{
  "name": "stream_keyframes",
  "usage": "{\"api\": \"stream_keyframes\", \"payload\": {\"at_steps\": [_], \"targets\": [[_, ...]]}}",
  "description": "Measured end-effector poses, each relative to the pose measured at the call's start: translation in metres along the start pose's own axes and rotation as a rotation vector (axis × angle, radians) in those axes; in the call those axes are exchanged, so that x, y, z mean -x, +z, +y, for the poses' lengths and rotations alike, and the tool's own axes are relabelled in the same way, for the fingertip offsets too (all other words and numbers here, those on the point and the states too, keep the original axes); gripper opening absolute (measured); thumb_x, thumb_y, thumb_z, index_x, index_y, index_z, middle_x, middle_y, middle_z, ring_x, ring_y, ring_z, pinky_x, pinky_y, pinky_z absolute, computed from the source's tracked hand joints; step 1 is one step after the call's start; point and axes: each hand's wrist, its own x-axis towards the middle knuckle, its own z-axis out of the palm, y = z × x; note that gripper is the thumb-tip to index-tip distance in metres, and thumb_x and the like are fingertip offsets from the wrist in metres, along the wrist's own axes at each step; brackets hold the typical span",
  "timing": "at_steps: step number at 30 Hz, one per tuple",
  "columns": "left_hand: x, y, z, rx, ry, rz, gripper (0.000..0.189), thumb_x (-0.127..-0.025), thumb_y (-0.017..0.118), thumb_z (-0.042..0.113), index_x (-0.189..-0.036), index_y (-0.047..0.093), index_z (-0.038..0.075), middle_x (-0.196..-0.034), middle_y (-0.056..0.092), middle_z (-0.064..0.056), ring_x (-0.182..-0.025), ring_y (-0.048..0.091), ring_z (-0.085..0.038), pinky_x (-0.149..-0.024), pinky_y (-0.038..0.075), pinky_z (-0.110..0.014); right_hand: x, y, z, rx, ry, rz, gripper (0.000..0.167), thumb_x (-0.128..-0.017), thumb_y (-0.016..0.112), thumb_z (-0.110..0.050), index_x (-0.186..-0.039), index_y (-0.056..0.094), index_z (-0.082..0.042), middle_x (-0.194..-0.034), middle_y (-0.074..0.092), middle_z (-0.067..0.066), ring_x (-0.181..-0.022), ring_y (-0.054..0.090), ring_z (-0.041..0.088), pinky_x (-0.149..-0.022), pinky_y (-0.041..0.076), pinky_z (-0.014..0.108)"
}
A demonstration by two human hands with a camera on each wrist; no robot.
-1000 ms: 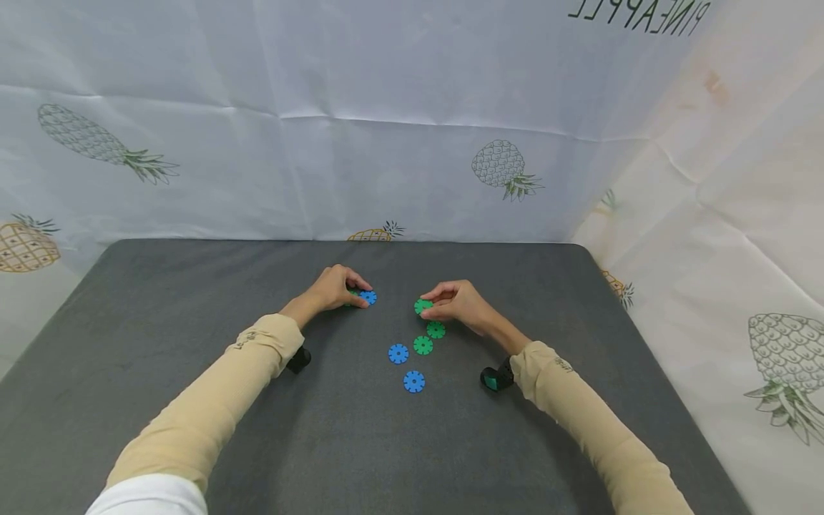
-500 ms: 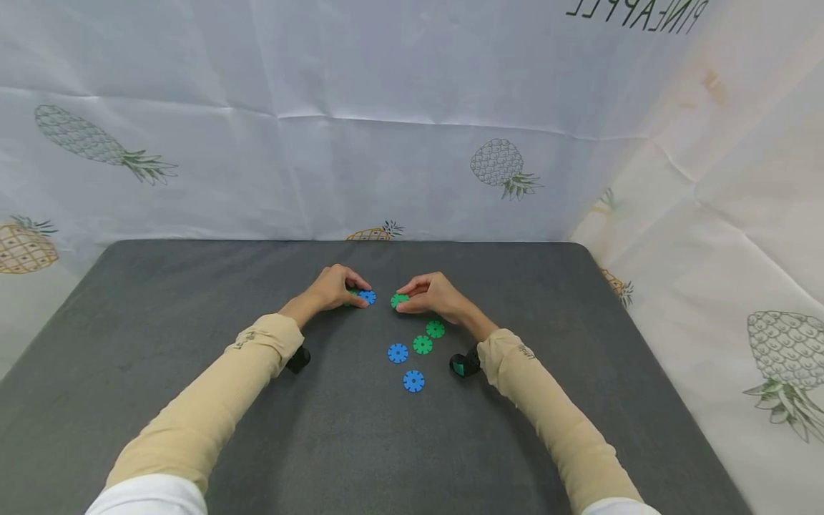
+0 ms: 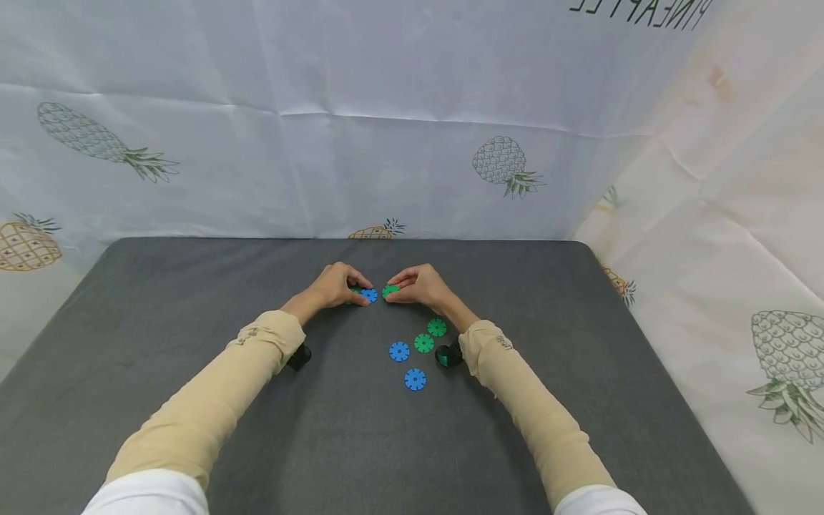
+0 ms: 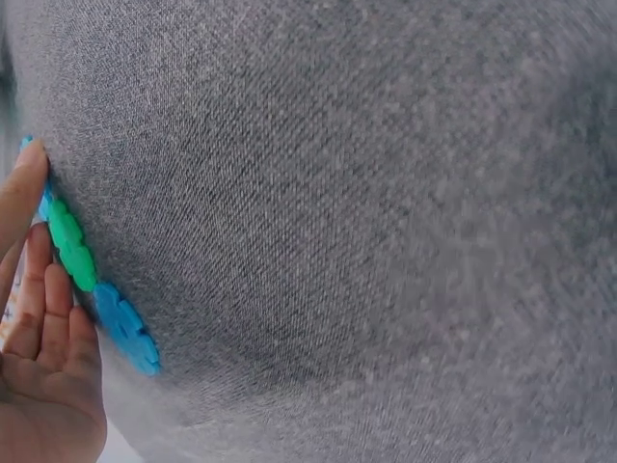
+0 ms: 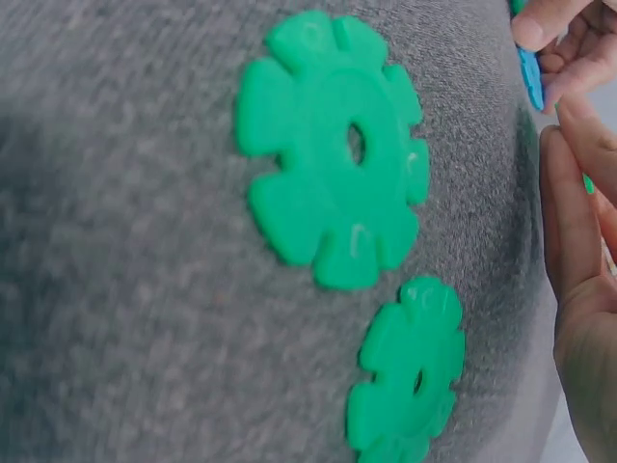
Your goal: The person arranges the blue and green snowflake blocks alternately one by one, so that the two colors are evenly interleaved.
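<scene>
My left hand (image 3: 336,285) pinches a short row of joined notched discs near the table's far side. In the left wrist view this row has a green disc (image 4: 71,246) between a blue disc (image 4: 125,328) and another blue piece partly hidden by the fingers. Just to the right, my right hand (image 3: 420,285) grips a single green notched disc (image 3: 390,290) between thumb and fingers. A small gap separates that disc from the blue end of the row. Two loose green discs, one nearer (image 5: 333,149) and one farther (image 5: 410,376), fill the right wrist view.
On the grey table (image 3: 347,429), two blue discs lie in front of the hands, one upper (image 3: 399,351) and one lower (image 3: 415,379). Behind the table's far edge hangs a white curtain (image 3: 386,172) with pineapple prints; it continues along the right.
My right hand has moved left and slightly away from me, bringing its green disc close to the row in my left hand. The left hand has stayed in place.
</scene>
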Motion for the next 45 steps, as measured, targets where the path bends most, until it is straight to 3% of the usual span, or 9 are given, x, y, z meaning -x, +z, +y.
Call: {"api": "stream_keyframes", "payload": {"at_steps": [9,16,22,32,45], "targets": [[-0.002,-0.002,0.003,-0.013,0.007,-0.022,0.03,-0.08,0.08,0.012,-0.108,0.074,0.004,-0.116,0.066,-0.014,-0.109,0.058,-0.031,-0.094,0.047,-0.044,-0.002,0.006,-0.002,0.323,-0.015,0.073,0.027,-0.075,0.084,-0.015,-0.101,0.076,-0.009,-0.095,0.071,0.005,-0.086,0.065,0.016,-0.072,0.054,0.028],[-0.001,0.0,0.0,-0.029,0.025,-0.006,0.03,-0.08,0.079,0.013,-0.108,0.074,0.004,-0.115,0.067,-0.015,-0.106,0.059,-0.031,-0.092,0.048,-0.045,-0.003,0.011,-0.003,0.436,-0.063,0.07,0.03,-0.076,0.083,-0.016,-0.104,0.076,-0.007,-0.091,0.072,0.006,-0.077,0.064,0.014,-0.065,0.051,0.024],[0.0,0.001,-0.001,-0.019,0.032,0.002,0.029,-0.08,0.079,0.012,-0.107,0.074,0.004,-0.115,0.066,-0.015,-0.103,0.06,-0.031,-0.089,0.05,-0.044,-0.003,0.013,-0.005,0.468,-0.064,0.07,0.034,-0.075,0.083,-0.015,-0.107,0.075,-0.007,-0.092,0.072,0.006,-0.074,0.062,0.013,-0.062,0.049,0.021],[0.0,-0.002,0.001,-0.015,0.033,0.003,0.029,-0.08,0.079,0.011,-0.107,0.074,0.003,-0.113,0.066,-0.016,-0.102,0.06,-0.031,-0.088,0.05,-0.044,0.0,0.01,-0.008,0.474,-0.067,0.073,0.032,-0.075,0.083,-0.01,-0.106,0.075,-0.006,-0.1,0.072,0.007,-0.089,0.066,0.017,-0.073,0.054,0.024],[-0.002,-0.001,0.001,-0.044,0.033,-0.01,0.029,-0.08,0.08,0.013,-0.106,0.074,0.004,-0.113,0.065,-0.015,-0.103,0.059,-0.03,-0.09,0.048,-0.044,0.0,0.009,-0.004,0.47,-0.084,0.105,0.027,-0.075,0.083,-0.009,-0.101,0.076,-0.007,-0.097,0.073,0.005,-0.087,0.067,0.016,-0.073,0.054,0.024]]}}
